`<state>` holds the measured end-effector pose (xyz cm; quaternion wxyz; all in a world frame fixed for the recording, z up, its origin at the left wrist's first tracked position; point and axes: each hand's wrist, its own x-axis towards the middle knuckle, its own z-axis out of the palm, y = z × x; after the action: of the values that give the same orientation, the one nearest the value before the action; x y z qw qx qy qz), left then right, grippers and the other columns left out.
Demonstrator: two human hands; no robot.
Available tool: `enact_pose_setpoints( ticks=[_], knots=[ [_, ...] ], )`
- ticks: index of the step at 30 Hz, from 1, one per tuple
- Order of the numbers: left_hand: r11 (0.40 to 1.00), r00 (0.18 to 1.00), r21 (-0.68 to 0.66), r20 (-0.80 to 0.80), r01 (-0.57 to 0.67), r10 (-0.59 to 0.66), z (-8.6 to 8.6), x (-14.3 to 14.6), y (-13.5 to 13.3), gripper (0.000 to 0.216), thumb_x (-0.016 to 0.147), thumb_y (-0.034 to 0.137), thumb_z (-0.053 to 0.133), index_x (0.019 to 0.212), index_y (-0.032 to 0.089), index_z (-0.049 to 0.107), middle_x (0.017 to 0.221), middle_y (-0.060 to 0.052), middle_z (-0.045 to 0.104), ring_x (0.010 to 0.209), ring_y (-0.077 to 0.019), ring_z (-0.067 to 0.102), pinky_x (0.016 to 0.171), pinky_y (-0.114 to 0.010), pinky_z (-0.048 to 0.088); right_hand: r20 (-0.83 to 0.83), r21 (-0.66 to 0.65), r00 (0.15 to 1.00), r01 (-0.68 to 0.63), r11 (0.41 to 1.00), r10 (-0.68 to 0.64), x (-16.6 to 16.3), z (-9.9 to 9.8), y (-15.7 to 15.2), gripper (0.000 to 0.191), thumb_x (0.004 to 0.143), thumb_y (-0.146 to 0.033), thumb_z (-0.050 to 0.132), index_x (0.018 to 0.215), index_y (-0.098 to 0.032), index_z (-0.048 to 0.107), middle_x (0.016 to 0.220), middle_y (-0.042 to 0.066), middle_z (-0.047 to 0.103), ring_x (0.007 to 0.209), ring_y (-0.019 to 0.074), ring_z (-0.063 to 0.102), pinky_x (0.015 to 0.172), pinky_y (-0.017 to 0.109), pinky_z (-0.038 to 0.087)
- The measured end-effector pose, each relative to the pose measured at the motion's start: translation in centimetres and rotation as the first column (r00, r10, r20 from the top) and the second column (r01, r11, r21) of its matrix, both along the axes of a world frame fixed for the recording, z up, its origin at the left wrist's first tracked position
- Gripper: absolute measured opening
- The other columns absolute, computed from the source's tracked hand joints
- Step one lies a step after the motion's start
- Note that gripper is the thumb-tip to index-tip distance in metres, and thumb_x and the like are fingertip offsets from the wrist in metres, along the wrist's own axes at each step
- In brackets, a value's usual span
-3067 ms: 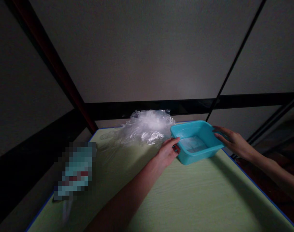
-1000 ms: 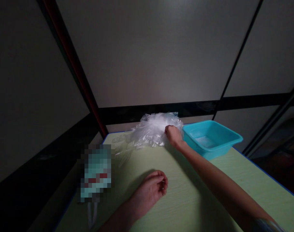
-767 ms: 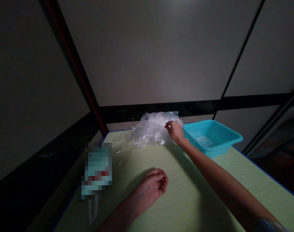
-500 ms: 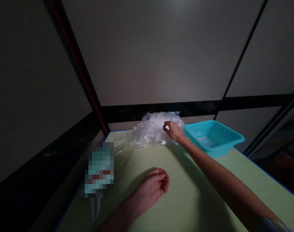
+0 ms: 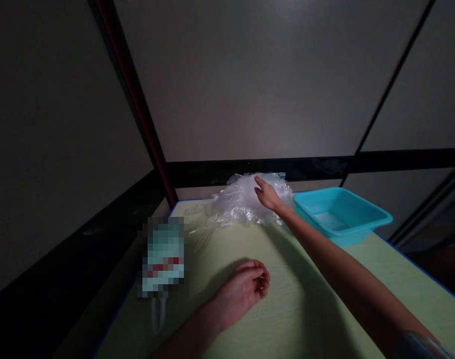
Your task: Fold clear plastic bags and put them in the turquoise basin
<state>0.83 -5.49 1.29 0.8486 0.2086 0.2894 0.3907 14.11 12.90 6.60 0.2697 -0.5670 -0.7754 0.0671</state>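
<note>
My right hand (image 5: pixel 266 193) reaches over a heap of clear plastic bags (image 5: pixel 234 204) at the far side of the table. Its index finger is stretched out with the thumb apart, and nothing shows in it. Whether it presses on the plastic I cannot tell. My left hand (image 5: pixel 245 286) rests near the middle of the table, palm turned sideways. Its fingers are loosely curled, with a gap to the thumb and nothing seen between them. Right of the heap stands a turquoise plastic basin (image 5: pixel 347 234), whose visible inside holds nothing I can make out.
A blurred pale-green package (image 5: pixel 163 257) with a white loop lies near the table's left edge. The light-green table (image 5: pixel 279 324) has a blue rim. Close behind it rise grey panels (image 5: pixel 257 99) with a dark horizontal band.
My right hand has gone from a rounded pinch to a stretched index finger over the plastic. My left hand keeps its pose. The whole view has shifted slightly.
</note>
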Motion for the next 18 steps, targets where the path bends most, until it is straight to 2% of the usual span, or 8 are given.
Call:
enact_pose_setpoints(
  ticks=[9,14,18],
  knots=[
    [1.0,1.0,0.004,0.015,0.01,-0.011,-0.1,-0.1,0.1,0.007,0.067,0.004,0.058,0.066,0.011,0.057,0.066,-0.004,0.057,0.058,-0.0095,0.053,0.057,-0.02,0.038,-0.072,0.209,0.995,-0.054,0.976,0.071,0.6,4.8,-1.4,0.056,0.083,-0.016,0.034,0.136,-0.011,0.019,0.143,0.009,0.017,0.129,0.0206,0.018,0.102,0.044,0.022],
    [1.0,0.999,0.004,0.031,0.004,-0.004,-0.1,-0.2,0.1,0.009,0.068,0.004,0.055,0.066,0.011,0.059,0.066,-0.004,0.058,0.059,-0.0097,0.054,0.058,-0.019,0.038,-0.004,0.433,0.989,-0.13,0.892,0.146,1.6,7.4,-3.4,0.059,0.083,-0.018,0.035,0.137,-0.016,0.012,0.143,0.007,0.015,0.13,0.02,0.016,0.102,0.044,0.023],
    [1.0,1.0,-0.013,0.014,0.019,-0.019,0.4,-0.2,0.1,0.012,0.074,0.007,0.05,0.071,0.009,0.061,0.071,-0.006,0.06,0.064,-0.0113,0.056,0.06,-0.02,0.039,0.059,0.535,0.992,-0.129,0.835,0.116,2.5,9.4,-5.3,0.061,0.086,-0.019,0.033,0.138,-0.022,0.003,0.144,0.003,0.01,0.131,0.0203,0.011,0.102,0.045,0.02]
  ],
)
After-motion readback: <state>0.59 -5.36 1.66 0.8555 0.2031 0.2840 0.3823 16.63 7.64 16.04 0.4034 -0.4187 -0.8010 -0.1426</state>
